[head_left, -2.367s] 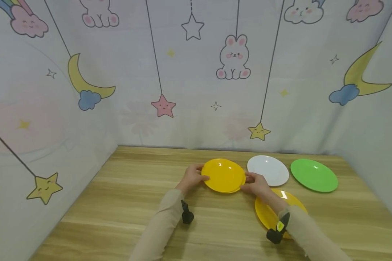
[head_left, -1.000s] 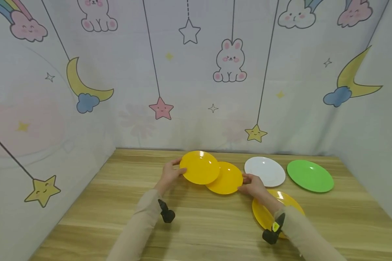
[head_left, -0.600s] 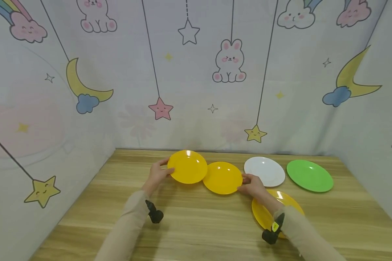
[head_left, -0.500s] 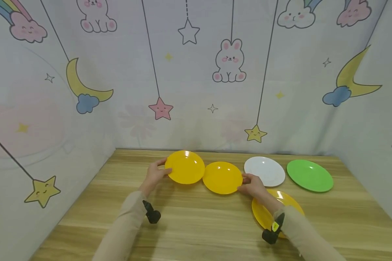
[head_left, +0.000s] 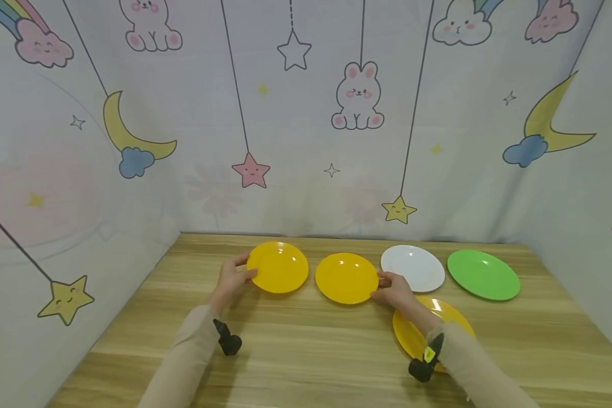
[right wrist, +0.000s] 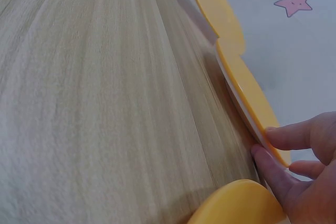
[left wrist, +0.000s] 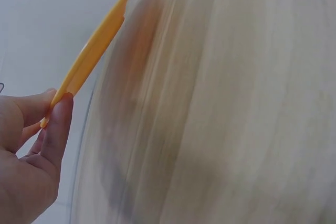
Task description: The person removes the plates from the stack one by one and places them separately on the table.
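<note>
My left hand (head_left: 230, 281) pinches the left rim of a yellow plate (head_left: 277, 267). In the left wrist view that plate (left wrist: 92, 51) is tilted above the table, its shadow on the wood. To the right, a second yellow plate (head_left: 347, 277) has its right rim between the thumb and fingers of my right hand (head_left: 395, 293). A pale strip shows under this second plate (right wrist: 252, 95) in the right wrist view; I cannot tell what it is. The two plates are a little apart in the head view. Below my right wrist lies another yellow plate (head_left: 410, 331), partly hidden by the forearm.
A white plate (head_left: 413, 266) rests at the back of the wooden table (head_left: 306, 357), just beyond my right hand. Farther right is a green plate (head_left: 483, 275). Printed cloth walls (head_left: 306, 141) stand behind the table and on both sides.
The left hand has drawn one yellow plate leftward off the other, from overlapping to apart, and most recently slightly down. The right hand stays at the second plate's rim.
</note>
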Tool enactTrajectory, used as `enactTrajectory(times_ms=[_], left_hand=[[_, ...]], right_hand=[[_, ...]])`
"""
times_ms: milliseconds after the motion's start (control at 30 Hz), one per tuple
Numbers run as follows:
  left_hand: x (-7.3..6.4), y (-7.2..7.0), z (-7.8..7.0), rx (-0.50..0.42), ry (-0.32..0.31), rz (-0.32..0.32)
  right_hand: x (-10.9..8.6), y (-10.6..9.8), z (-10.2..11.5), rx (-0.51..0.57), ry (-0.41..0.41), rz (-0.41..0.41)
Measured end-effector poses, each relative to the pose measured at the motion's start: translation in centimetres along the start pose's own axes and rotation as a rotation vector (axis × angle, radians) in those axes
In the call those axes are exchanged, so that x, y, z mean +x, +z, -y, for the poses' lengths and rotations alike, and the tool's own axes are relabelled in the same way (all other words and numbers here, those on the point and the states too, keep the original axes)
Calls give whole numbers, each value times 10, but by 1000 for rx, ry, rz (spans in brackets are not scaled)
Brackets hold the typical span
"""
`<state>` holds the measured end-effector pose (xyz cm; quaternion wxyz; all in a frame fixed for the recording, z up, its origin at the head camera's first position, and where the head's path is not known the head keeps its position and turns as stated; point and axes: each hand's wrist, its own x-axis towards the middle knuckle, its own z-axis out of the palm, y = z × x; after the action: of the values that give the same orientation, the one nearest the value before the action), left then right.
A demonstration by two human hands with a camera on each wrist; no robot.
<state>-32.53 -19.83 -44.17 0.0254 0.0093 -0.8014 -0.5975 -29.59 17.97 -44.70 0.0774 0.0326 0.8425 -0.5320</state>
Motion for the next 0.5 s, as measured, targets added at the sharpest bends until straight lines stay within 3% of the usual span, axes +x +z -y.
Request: enactTrajectory(times_ms=[267,500], left_hand=[[2,6,9,38,11,3],[5,12,12,46,-46,-18]], right_hand=[[-1,0,-1,-2,2,-6],[0,1,-1,52,5,5]])
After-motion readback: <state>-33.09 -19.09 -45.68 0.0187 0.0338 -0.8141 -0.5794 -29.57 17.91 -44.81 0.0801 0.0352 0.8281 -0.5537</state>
